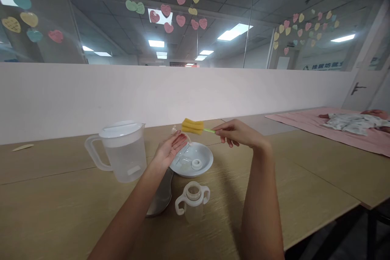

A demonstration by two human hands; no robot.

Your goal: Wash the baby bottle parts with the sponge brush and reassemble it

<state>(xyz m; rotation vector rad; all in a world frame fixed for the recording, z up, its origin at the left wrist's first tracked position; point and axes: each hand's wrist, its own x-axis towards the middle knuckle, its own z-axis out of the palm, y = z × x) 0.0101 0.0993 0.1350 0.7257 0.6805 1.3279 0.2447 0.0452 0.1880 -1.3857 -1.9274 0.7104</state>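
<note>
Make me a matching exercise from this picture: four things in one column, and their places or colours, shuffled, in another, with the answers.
1. Sponge brush
2. Pitcher
3. White ring
4. Two-handled bottle

A. Inside the bowl
B. Uncapped, on the bowl's near side
C. Yellow, held by the right hand
D. Lidded, left of the bowl

Pairs: 1-C, 2-D, 3-A, 4-B

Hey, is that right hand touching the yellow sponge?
Apart. The head view shows a bit of green handle between the yellow sponge and the right hand, whose fingers pinch only the handle.
</note>
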